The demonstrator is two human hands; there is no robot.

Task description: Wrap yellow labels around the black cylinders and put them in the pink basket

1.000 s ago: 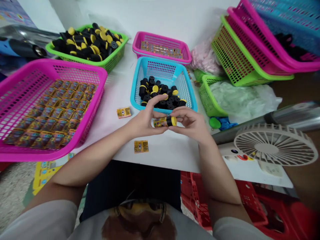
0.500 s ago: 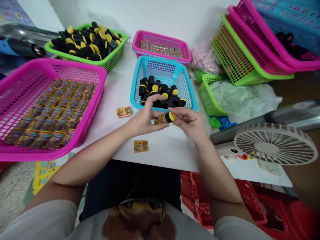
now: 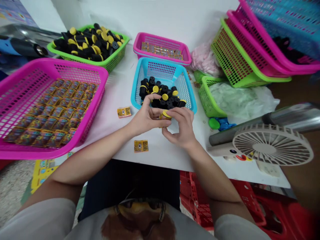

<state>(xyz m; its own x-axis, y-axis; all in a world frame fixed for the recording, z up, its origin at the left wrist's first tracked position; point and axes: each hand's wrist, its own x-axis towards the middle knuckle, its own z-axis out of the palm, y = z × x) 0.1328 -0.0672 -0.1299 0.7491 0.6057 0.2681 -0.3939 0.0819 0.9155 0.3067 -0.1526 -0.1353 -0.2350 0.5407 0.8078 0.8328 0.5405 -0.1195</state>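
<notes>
I hold a small yellow-capped container point(image 3: 165, 115) in my left hand point(image 3: 143, 120), above the surface point(image 3: 113, 90), just on the near side of the blue basket point(image 3: 183, 80). My right hand point(image 3: 183, 130) touches it with bent fingers; whether they grip, I cannot tell. One orange label point(image 3: 141, 146) lies nearer me, a second label point(image 3: 124, 112) farther left. Left stands a pink basket point(image 3: 98, 101) of packets point(image 3: 56, 112).

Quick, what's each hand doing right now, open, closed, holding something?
Left hand: closed, holding a small yellow-capped, plastic-looking cylinder.
Right hand: fingers curled at it; whether it grips can't be told.
</notes>
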